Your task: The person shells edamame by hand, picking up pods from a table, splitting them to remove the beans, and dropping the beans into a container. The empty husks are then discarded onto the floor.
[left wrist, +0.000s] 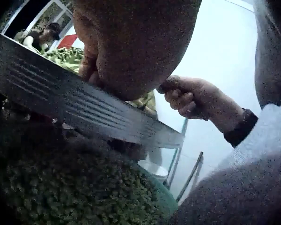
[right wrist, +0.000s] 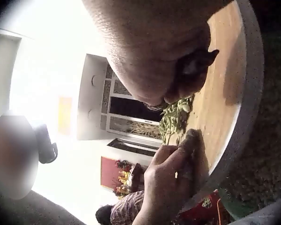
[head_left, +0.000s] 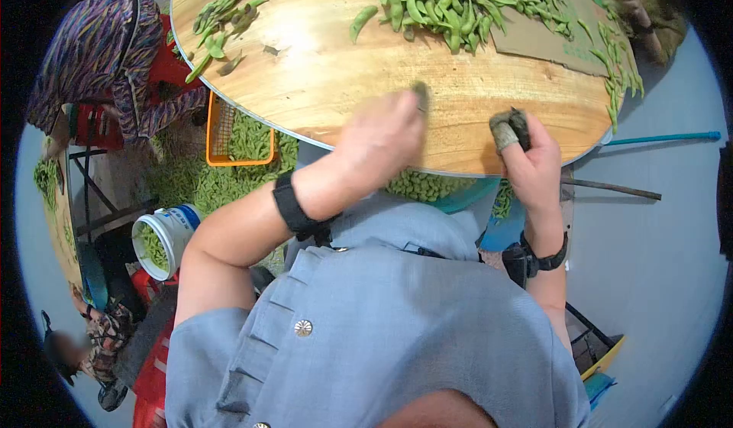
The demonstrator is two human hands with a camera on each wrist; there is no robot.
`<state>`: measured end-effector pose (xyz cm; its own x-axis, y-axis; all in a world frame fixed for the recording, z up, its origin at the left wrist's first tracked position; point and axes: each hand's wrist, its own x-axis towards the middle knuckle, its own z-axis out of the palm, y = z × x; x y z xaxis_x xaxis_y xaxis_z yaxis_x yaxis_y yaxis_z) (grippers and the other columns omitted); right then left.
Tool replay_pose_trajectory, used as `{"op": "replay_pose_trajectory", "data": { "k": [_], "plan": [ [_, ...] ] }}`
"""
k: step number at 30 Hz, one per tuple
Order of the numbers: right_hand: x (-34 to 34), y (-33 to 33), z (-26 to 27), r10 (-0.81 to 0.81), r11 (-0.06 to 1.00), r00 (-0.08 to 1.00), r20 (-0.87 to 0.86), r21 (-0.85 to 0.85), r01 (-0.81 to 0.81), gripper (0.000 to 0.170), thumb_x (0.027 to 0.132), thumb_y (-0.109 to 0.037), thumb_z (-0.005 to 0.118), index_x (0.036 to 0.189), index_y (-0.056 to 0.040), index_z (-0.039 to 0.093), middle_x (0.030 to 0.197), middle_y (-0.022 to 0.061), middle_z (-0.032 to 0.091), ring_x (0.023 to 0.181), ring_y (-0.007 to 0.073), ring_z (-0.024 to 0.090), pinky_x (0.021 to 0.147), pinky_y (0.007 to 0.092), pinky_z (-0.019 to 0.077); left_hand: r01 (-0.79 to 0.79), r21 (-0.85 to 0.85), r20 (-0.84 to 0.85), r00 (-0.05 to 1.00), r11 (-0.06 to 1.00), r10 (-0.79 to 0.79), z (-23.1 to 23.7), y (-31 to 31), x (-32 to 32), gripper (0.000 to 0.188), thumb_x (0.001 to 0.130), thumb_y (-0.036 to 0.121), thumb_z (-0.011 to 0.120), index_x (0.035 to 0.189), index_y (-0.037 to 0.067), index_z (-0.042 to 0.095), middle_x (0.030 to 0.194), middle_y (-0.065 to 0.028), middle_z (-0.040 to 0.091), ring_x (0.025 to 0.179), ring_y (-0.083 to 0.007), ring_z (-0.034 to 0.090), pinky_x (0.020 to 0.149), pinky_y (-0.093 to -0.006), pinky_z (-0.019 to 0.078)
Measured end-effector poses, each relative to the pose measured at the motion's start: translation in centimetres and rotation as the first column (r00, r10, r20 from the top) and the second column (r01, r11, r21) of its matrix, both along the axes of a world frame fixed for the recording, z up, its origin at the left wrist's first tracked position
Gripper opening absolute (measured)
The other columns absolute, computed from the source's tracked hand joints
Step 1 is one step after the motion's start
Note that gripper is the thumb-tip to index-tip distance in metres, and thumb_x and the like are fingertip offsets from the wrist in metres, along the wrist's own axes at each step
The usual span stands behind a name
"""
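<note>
Over the near edge of the round wooden table (head_left: 305,92), my left hand (head_left: 376,136) is motion-blurred, with fingers curled and something dark at the fingertips. To its right, my right hand (head_left: 537,167) hangs near the edge with a grey wrap (head_left: 505,133) on the thumb and dark material beside it. In the right wrist view, a pointed dark piece (right wrist: 210,57) sticks out at its fingertips. I cannot tell whether either hand pinches a pod. A heap of green soybean pods (head_left: 450,8) lies farther up the table. Below the edge stands a basin of shelled green beans (head_left: 427,186).
More pods (head_left: 221,27) lie at the table's left, and a cardboard sheet (head_left: 534,42) sits under the heap. Down left are an orange basket (head_left: 210,134) and a white bucket (head_left: 179,229) of green pods or beans. Another person (head_left: 107,54) is at the left.
</note>
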<state>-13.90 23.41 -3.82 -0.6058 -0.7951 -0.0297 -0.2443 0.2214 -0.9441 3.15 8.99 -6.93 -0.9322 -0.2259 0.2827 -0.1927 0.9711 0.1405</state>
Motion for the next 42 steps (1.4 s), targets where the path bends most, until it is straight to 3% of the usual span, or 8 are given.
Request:
{"op": "replay_pose_trajectory", "data": {
  "k": [10, 13, 19, 26, 28, 30, 33, 42],
  "plan": [
    [3.8, -15.8, 0.5, 0.260, 0.953, 0.764, -0.591, 0.031, -0.300, 0.020, 0.080, -0.018, 0.062, 0.084, 0.0011, 0.058, 0.077, 0.0196, 0.066, 0.070, 0.0336, 0.065, 0.064, 0.0421, 0.0508, -0.790, -0.236, 0.076, 0.566, 0.566, 0.821, 2.4, -7.4, 15.1, 0.035, 0.073, -0.003, 0.056, 0.108, 0.002, 0.058, 0.100, -0.0194, 0.055, 0.089, -0.0347, 0.057, 0.075, -0.0431, 0.0479],
    [5.1, -20.2, -1.4, 0.236, 0.971, 0.689, -0.685, 0.141, -0.192, 0.027, 0.081, -0.023, 0.063, 0.081, 0.0036, 0.057, 0.077, 0.0229, 0.064, 0.070, 0.0388, 0.063, 0.064, 0.0433, 0.0507, -0.782, -0.371, -0.013, 0.544, 0.501, 0.839, 3.2, -6.9, 16.1, 0.046, 0.074, -0.001, 0.060, 0.120, 0.003, 0.055, 0.111, -0.0214, 0.054, 0.094, -0.0355, 0.055, 0.080, -0.0426, 0.0469],
    [5.2, -20.2, -2.8, 0.182, 0.983, 0.709, -0.681, 0.154, -0.104, 0.026, 0.078, -0.021, 0.065, 0.084, 0.0039, 0.058, 0.079, 0.0237, 0.063, 0.075, 0.0380, 0.063, 0.068, 0.0429, 0.0509, -0.486, 0.319, -0.195, 0.806, 0.814, 0.558, 3.9, -4.5, 10.2, 0.036, 0.080, 0.005, 0.061, 0.115, 0.001, 0.059, 0.108, -0.0204, 0.057, 0.100, -0.0369, 0.057, 0.085, -0.0403, 0.0468],
    [6.0, -9.3, -0.7, 0.237, 0.940, 0.916, -0.325, -0.162, -0.301, 0.021, 0.076, -0.014, 0.061, 0.091, -0.0006, 0.058, 0.069, 0.0164, 0.059, 0.060, 0.0337, 0.057, 0.056, 0.0386, 0.0461, 0.016, 0.947, -0.154, 0.901, 0.322, 0.407, 1.7, -3.4, 3.6, 0.024, 0.092, 0.007, 0.047, 0.110, -0.001, 0.062, 0.088, -0.0069, 0.067, 0.078, -0.0164, 0.065, 0.071, -0.0269, 0.0497],
    [4.8, -7.3, -0.5, 0.222, 0.927, 0.901, -0.373, -0.207, -0.314, 0.020, 0.079, -0.013, 0.060, 0.095, -0.0004, 0.059, 0.069, 0.0124, 0.059, 0.056, 0.0277, 0.056, 0.053, 0.0349, 0.0455, 0.009, 0.950, 0.123, 0.908, -0.312, 0.400, 3.1, -2.6, 3.2, 0.024, 0.087, 0.004, 0.046, 0.106, 0.000, 0.061, 0.082, -0.0041, 0.064, 0.074, -0.0098, 0.059, 0.065, -0.0264, 0.0489],
    [3.9, -5.5, 1.5, 0.274, 0.948, 0.840, 0.469, 0.017, -0.319, 0.022, 0.086, -0.012, 0.055, 0.105, -0.0005, 0.059, 0.072, 0.0026, 0.058, 0.054, 0.0111, 0.052, 0.048, 0.0258, 0.0421, 0.016, 0.962, 0.094, 0.919, -0.273, 0.383, 2.2, -2.7, 3.3, 0.023, 0.088, 0.003, 0.047, 0.106, 0.001, 0.061, 0.085, -0.0027, 0.064, 0.075, -0.0080, 0.058, 0.065, -0.0247, 0.0484],
    [3.8, -4.7, 1.1, 0.289, 0.953, 0.845, 0.451, -0.046, -0.301, 0.026, 0.090, -0.012, 0.051, 0.112, -0.0004, 0.057, 0.076, -0.0024, 0.056, 0.055, 0.0011, 0.048, 0.046, 0.0197, 0.0387, 0.016, 0.975, 0.063, 0.935, -0.220, 0.348, 2.1, -2.2, 2.9, 0.021, 0.089, 0.002, 0.050, 0.107, 0.001, 0.061, 0.091, -0.0013, 0.064, 0.078, -0.0070, 0.057, 0.066, -0.0231, 0.0479],
    [3.4, -3.1, 0.2, 0.379, 0.924, 0.869, 0.319, -0.076, -0.375, 0.034, 0.080, -0.005, 0.050, 0.114, 0.0011, 0.055, 0.084, 0.0082, 0.062, 0.076, 0.0125, 0.058, 0.069, 0.0270, 0.0480, 0.001, 0.977, 0.048, 0.973, -0.213, 0.225, 2.9, -0.9, 1.5, 0.022, 0.089, 0.007, 0.057, 0.110, 0.000, 0.060, 0.097, -0.0025, 0.064, 0.085, -0.0090, 0.058, 0.072, -0.0232, 0.0466]
  ]
}}
